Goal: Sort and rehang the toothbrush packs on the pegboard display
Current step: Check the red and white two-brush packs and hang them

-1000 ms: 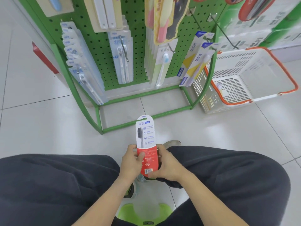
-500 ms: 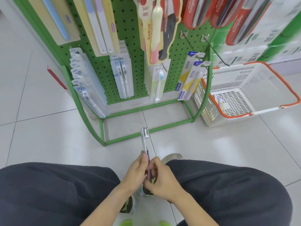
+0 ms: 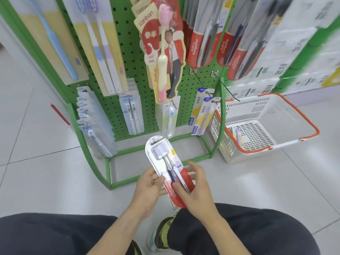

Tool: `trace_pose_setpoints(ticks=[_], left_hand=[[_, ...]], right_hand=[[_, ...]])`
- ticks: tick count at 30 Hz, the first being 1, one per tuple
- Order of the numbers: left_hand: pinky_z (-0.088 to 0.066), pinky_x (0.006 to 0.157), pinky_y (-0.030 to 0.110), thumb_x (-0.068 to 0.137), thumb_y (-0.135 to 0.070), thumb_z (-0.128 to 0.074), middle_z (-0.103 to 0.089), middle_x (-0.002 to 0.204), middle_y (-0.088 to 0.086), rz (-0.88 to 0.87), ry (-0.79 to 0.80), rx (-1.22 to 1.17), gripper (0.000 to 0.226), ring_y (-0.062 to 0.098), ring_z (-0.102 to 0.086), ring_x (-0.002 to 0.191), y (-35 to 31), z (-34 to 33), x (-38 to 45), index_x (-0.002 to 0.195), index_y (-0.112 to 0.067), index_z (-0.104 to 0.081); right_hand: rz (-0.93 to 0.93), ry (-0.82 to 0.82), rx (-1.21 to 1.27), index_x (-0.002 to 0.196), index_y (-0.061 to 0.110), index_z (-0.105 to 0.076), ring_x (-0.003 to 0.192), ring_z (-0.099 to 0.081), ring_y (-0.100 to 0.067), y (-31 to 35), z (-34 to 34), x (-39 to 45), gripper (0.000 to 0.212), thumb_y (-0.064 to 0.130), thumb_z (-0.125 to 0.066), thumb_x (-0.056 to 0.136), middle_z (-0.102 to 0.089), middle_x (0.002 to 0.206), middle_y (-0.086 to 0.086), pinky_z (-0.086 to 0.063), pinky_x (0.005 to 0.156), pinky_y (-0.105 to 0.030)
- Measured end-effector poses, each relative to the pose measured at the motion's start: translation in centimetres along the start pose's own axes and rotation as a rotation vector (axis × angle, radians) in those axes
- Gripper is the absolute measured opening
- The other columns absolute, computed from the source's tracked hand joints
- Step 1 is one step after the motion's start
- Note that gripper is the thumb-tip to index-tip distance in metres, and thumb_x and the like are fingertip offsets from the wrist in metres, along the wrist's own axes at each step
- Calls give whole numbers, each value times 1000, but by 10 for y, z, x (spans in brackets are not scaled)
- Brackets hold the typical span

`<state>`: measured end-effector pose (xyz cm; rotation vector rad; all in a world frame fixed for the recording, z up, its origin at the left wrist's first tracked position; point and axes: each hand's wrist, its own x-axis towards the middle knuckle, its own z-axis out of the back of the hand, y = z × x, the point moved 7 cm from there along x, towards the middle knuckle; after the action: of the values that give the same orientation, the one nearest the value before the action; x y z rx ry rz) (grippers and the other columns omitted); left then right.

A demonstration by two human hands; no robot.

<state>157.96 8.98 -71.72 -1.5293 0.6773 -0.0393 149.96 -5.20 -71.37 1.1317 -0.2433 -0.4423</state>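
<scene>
Below the pegboard (image 3: 127, 57), both hands, left (image 3: 147, 186) and right (image 3: 195, 190), grip one pack (image 3: 165, 162), unhung; matching packs (image 3: 200, 43) hang at one o'clock; basket (image 3: 311, 126) holds another.

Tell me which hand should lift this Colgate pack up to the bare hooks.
Probably the right hand: it grips the Colgate pack on the side nearer the bare hooks at the pegboard's right edge. The left hand would reach across.

Two hands (image 3: 147, 186), one basket (image 3: 266, 124)
</scene>
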Motion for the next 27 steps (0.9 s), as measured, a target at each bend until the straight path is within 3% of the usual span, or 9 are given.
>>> trace_pose_setpoints(ticks=[3,7,10,13,15,17,18,22,27], left_hand=[[-63,78,36,97,14,-51,-77,110,6,-90,-21,-14,38,24,-75,97,-37,-9,8,125,-10,-60],[-57,89,55,102,-8,-56,-77,100,8,-250,-7,125,14,32,-73,95,-87,-34,17,110,-13,-66],[-54,73,54,101,-15,-56,-73,80,11,-379,60,269,13,29,-68,72,-124,-62,17,90,-16,-63],[-43,55,36,99,-9,-56,-62,58,-2,-459,85,318,26,12,-51,54,-170,-84,17,74,-13,-53],[-45,52,36,98,-14,-57,-65,60,3,-521,117,354,21,12,-54,55,-202,-97,18,78,-11,-57],[-49,57,48,98,-28,-57,-68,77,22,-596,153,383,25,25,-58,59,-234,-110,16,93,-3,-61],[-52,60,48,99,-31,-56,-69,81,23,-637,151,384,27,29,-61,61,-248,-114,16,97,-4,-62],[-61,78,40,101,-26,-60,-75,91,-6,-801,85,323,7,11,-71,82,-304,-130,16,105,-23,-65],[-59,77,42,99,-23,-63,-74,86,-9,-901,89,348,6,12,-70,79,-346,-159,23,104,-22,-67]], right_hand=[[71,0,-21,143,42,-40,110,-56,0,16,10,13,68,24,-76,89,-51,124,18,-44,85,-6],[180,-153,-33,127,48,-48,111,-58,-5,43,35,27,53,27,-78,88,-54,121,16,-47,89,-13],[310,-376,66,116,40,-57,118,-58,-11,74,71,37,39,35,-79,84,-54,123,11,-52,89,-19],[420,-486,113,112,30,-63,125,-56,-15,111,108,48,34,39,-80,85,-55,126,6,-55,92,-34],[456,-518,164,112,31,-63,120,-60,-20,131,131,56,34,33,-82,83,-59,124,5,-57,88,-42],[452,-503,221,115,35,-60,104,-66,-23,152,152,69,44,17,-84,83,-63,121,6,-59,81,-44],[459,-485,223,118,36,-59,97,-68,-25,162,162,76,50,11,-83,83,-64,120,7,-60,78,-43],[487,-499,154,126,42,-53,92,-68,-23,197,199,99,61,5,-77,84,-60,123,4,-58,77,-38],[506,-572,101,130,37,-49,99,-65,-7,221,233,118,54,18,-76,88,-62,117,10,-55,81,-29]])
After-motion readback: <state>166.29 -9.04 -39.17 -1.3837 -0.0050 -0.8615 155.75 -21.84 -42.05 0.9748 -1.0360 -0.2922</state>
